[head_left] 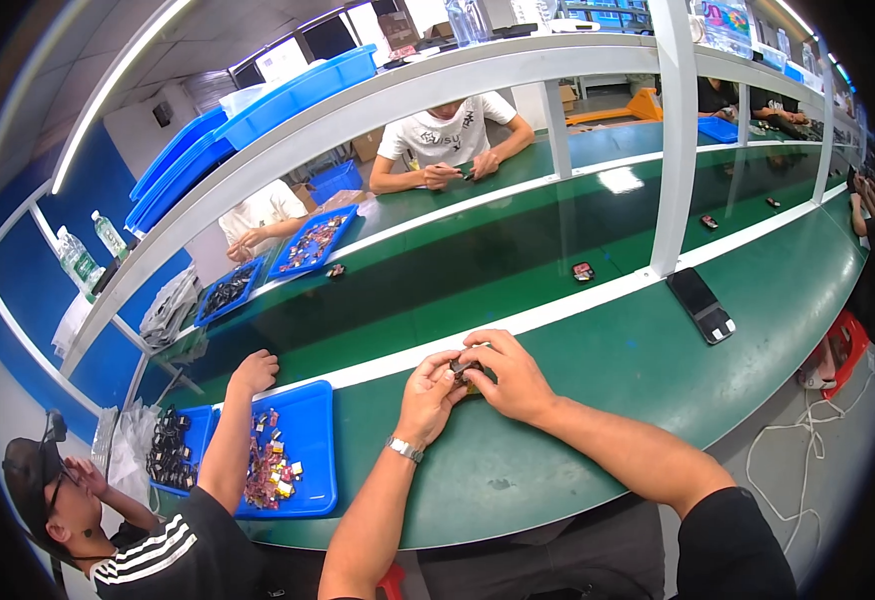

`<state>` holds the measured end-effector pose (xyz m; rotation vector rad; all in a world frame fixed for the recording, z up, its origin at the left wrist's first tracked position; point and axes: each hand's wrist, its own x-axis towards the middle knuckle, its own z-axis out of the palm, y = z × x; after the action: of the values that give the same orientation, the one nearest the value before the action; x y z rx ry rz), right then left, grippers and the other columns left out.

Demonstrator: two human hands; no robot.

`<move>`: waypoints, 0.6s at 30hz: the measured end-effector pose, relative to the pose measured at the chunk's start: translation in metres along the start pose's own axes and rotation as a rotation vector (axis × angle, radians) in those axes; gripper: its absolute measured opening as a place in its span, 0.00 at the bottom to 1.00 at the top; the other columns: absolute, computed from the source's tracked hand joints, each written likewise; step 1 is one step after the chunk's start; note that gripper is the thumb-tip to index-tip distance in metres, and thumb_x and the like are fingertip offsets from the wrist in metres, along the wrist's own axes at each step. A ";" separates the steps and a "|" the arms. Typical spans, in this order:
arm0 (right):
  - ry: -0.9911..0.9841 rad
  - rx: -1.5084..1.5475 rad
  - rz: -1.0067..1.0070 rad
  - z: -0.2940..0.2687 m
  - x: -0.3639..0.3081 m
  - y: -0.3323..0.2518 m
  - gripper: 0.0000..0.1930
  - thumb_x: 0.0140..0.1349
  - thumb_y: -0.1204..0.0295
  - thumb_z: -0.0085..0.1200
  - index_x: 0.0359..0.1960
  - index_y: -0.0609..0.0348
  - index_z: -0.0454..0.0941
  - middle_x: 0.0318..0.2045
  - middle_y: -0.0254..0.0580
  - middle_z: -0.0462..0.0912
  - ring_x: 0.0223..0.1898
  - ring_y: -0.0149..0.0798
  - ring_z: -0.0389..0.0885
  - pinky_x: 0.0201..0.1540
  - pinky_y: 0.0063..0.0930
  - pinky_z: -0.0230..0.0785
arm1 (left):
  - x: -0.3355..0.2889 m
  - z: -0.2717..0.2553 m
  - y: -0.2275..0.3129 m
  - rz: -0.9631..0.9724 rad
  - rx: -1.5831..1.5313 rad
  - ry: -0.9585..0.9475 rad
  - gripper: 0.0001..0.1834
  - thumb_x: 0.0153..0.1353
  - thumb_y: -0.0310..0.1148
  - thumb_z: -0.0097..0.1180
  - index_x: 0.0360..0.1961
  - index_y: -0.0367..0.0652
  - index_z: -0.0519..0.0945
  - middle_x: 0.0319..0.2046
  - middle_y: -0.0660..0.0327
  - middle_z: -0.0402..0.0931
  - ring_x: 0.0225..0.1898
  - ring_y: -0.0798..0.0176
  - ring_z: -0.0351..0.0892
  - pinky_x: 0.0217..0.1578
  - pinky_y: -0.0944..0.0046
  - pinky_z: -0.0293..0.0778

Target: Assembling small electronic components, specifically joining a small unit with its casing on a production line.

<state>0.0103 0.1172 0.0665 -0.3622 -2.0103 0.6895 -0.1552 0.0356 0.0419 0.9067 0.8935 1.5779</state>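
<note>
Close together over the green bench [578, 400], my two hands hold one small black part [465, 368]. My left hand [428, 396], with a metal-band watch at the wrist, is closed around its left side. From the right, the thumb and fingers of my right hand [511, 378] pinch it. A bit of yellow shows beneath the fingers, and I cannot make out what it is. Most of the part is hidden by my fingers, so its exact kind does not show.
A blue tray [328, 450] of small loose parts stands left of my forearm; another blue tray [200, 425] holds black pieces. A co-worker's arm [230, 440] reaches over them. A black phone-like device [700, 305] lies right, near a white post [676, 140]. Small parts lie on the dark-green belt [518, 270].
</note>
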 end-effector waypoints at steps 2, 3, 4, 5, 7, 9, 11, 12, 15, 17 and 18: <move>-0.001 -0.021 -0.033 -0.002 0.002 0.000 0.07 0.52 0.79 0.62 0.34 0.58 0.81 0.45 0.40 0.77 0.48 0.44 0.76 0.48 0.34 0.73 | 0.000 0.003 0.003 -0.017 -0.008 0.006 0.15 0.70 0.28 0.49 0.57 0.39 0.69 0.51 0.56 0.75 0.51 0.63 0.77 0.54 0.57 0.77; 0.022 -0.071 -0.097 -0.002 0.002 0.000 0.08 0.51 0.80 0.62 0.34 0.58 0.81 0.43 0.39 0.78 0.46 0.44 0.76 0.45 0.34 0.74 | 0.000 0.005 0.003 -0.035 -0.015 0.011 0.16 0.70 0.29 0.51 0.57 0.40 0.69 0.49 0.58 0.76 0.50 0.64 0.78 0.54 0.57 0.77; 0.044 -0.120 -0.161 -0.002 0.002 0.000 0.09 0.51 0.80 0.62 0.34 0.57 0.81 0.40 0.39 0.78 0.44 0.43 0.77 0.43 0.34 0.74 | 0.000 0.006 0.004 -0.035 -0.017 0.013 0.16 0.70 0.29 0.51 0.57 0.40 0.69 0.49 0.58 0.76 0.50 0.64 0.78 0.54 0.57 0.77; 0.041 -0.120 -0.161 -0.001 0.001 0.000 0.09 0.51 0.80 0.62 0.34 0.57 0.81 0.40 0.39 0.78 0.44 0.43 0.77 0.43 0.34 0.74 | 0.000 0.006 0.004 -0.041 0.000 0.020 0.16 0.70 0.29 0.51 0.57 0.40 0.69 0.49 0.58 0.76 0.49 0.64 0.78 0.54 0.57 0.77; 0.058 -0.150 -0.146 0.002 0.000 -0.001 0.09 0.50 0.79 0.63 0.34 0.57 0.81 0.38 0.38 0.78 0.42 0.43 0.77 0.42 0.34 0.74 | 0.001 0.006 0.005 -0.047 0.008 0.028 0.16 0.70 0.30 0.51 0.57 0.40 0.69 0.49 0.58 0.76 0.49 0.64 0.78 0.53 0.58 0.77; 0.049 -0.162 -0.134 0.003 0.000 -0.005 0.09 0.50 0.79 0.63 0.34 0.57 0.81 0.38 0.38 0.78 0.41 0.43 0.77 0.42 0.34 0.74 | 0.001 0.005 0.004 -0.040 0.009 0.023 0.15 0.71 0.27 0.46 0.57 0.38 0.69 0.50 0.57 0.75 0.50 0.64 0.77 0.55 0.58 0.77; 0.042 -0.174 -0.124 0.003 0.000 -0.007 0.09 0.49 0.78 0.64 0.33 0.57 0.81 0.38 0.38 0.78 0.41 0.43 0.77 0.41 0.33 0.75 | 0.000 0.002 0.003 -0.042 0.008 0.021 0.15 0.70 0.29 0.49 0.56 0.39 0.70 0.49 0.57 0.76 0.50 0.63 0.78 0.54 0.58 0.77; 0.039 -0.187 -0.120 0.004 -0.001 -0.007 0.09 0.49 0.78 0.64 0.33 0.58 0.81 0.38 0.38 0.78 0.41 0.43 0.77 0.41 0.33 0.75 | 0.000 0.002 0.003 -0.048 0.008 0.016 0.15 0.70 0.30 0.52 0.56 0.39 0.70 0.49 0.58 0.76 0.49 0.63 0.78 0.53 0.58 0.78; 0.041 -0.233 -0.131 0.006 -0.002 -0.005 0.08 0.51 0.76 0.62 0.33 0.59 0.80 0.38 0.37 0.78 0.41 0.42 0.77 0.38 0.33 0.76 | 0.000 0.005 0.004 -0.047 0.012 0.010 0.15 0.69 0.31 0.52 0.55 0.39 0.71 0.49 0.58 0.76 0.50 0.63 0.78 0.54 0.58 0.77; 0.046 -0.263 -0.144 0.007 -0.003 -0.005 0.07 0.53 0.75 0.61 0.33 0.60 0.79 0.38 0.36 0.77 0.42 0.41 0.77 0.36 0.34 0.77 | 0.000 0.004 0.003 -0.045 0.011 0.005 0.16 0.69 0.31 0.52 0.55 0.39 0.71 0.48 0.58 0.76 0.50 0.63 0.78 0.54 0.58 0.78; 0.037 -0.277 -0.141 0.007 -0.003 -0.006 0.07 0.52 0.75 0.61 0.33 0.60 0.78 0.38 0.37 0.77 0.42 0.41 0.77 0.36 0.34 0.77 | 0.001 0.003 0.003 -0.043 0.010 0.000 0.16 0.69 0.31 0.53 0.56 0.39 0.71 0.48 0.58 0.76 0.50 0.63 0.78 0.54 0.58 0.78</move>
<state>0.0056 0.1089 0.0651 -0.3869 -2.0765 0.3146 -0.1536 0.0360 0.0463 0.8884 0.9163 1.5379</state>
